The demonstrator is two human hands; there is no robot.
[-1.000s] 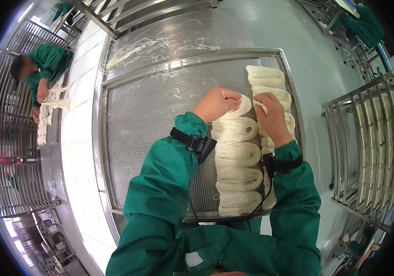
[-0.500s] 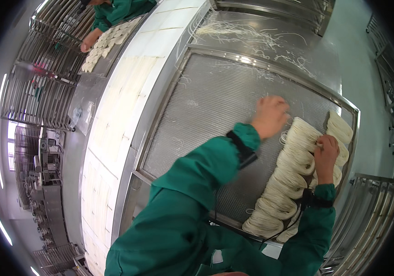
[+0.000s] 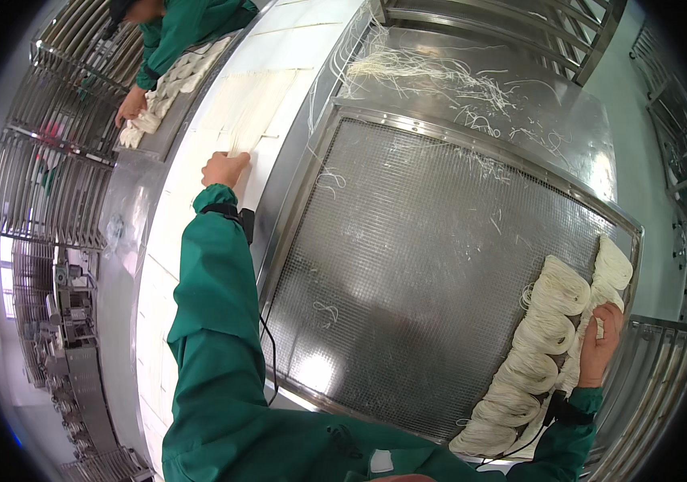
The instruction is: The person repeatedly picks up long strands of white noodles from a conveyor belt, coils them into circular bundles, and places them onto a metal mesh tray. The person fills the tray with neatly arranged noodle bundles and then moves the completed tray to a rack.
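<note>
My left hand reaches over the white conveyor belt, its fingers closed on the near end of a flat sheet of pale noodle strands. At the right side of the mesh tray, my right hand has its fingers curled on a folded noodle bundle in the outer row; part of that bundle is hidden beneath the hand. Another bundle lies just beyond it. Alongside runs an inner row of overlapping noodle bundles.
Loose noodle scraps litter the steel table behind the tray. Across the belt, a co-worker's hand touches noodle bundles on another tray. Metal racks stand at the right, with more racks at the left.
My left hand has swung left from above the tray to the belt and taken hold of noodle strands. My right hand has shifted from the inner row's far end to the outer row.
</note>
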